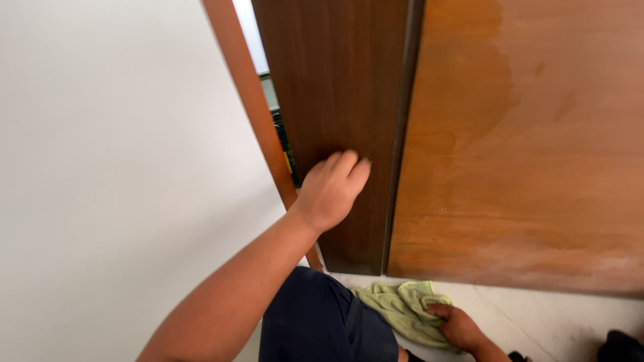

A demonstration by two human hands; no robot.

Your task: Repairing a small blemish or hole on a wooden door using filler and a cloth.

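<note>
Head view: left hand flat, fingers extended against dark door edge; right hand grasps green cloth (on floor)

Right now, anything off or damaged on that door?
Yes. The lighter door face looks blotchy: a darker orange patch up top, paler, worn-looking streaks near the bottom edge. The dark door edge under the left hand looks even. The right hand presses a green cloth on the floor. No spill visible.
</note>
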